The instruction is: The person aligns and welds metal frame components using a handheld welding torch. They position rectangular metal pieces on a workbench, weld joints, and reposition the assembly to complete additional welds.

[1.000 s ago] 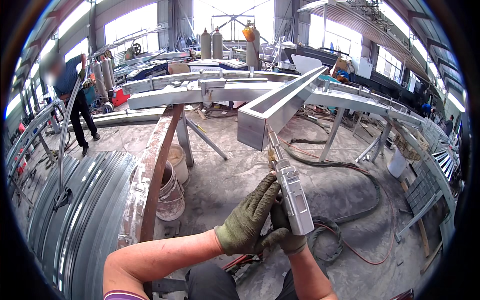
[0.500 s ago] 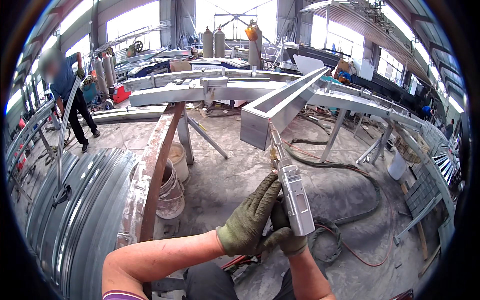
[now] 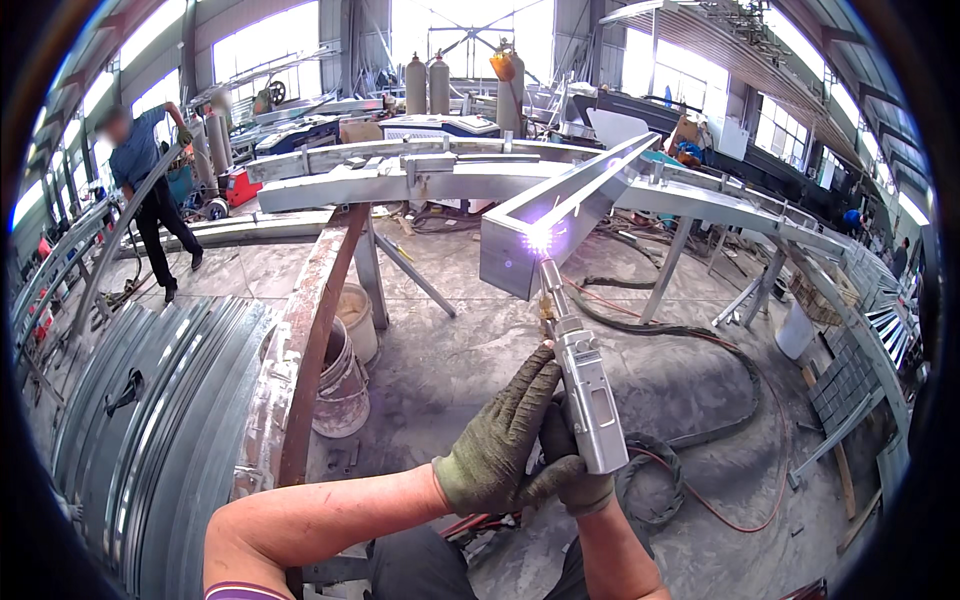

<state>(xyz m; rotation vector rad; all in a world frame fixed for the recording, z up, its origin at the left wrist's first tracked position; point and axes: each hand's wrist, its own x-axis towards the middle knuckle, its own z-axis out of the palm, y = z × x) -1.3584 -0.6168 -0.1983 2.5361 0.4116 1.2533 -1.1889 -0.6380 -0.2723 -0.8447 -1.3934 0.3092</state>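
A silver handheld welding gun point(image 3: 592, 405) points forward and up, its tip at the near end of a shiny rectangular metal channel point(image 3: 508, 262). A bright violet-white weld spark point(image 3: 540, 239) glows where the tip meets the channel's upper corner. My right hand point(image 3: 582, 484), in a dark green work glove, is closed around the gun's grip, which it mostly hides. Gloved alike, my left hand point(image 3: 492, 440) steadies the gun from the left, its fingers long and pressed together along the gun's side. The channel rests across a curved metal beam point(image 3: 370, 188).
A rusty support beam point(image 3: 312, 340) runs along the left, with dirty buckets point(image 3: 340, 390) beside it. Long metal strips point(image 3: 165, 400) lie stacked at far left. Hoses point(image 3: 740, 400) coil over the floor on the right. A co-worker point(image 3: 150, 175) handles a long metal strip at back left.
A bright spark has appeared at the gun's tip. My hands and the gun are almost still. The co-worker has shifted, and the long strip they hold has tilted.
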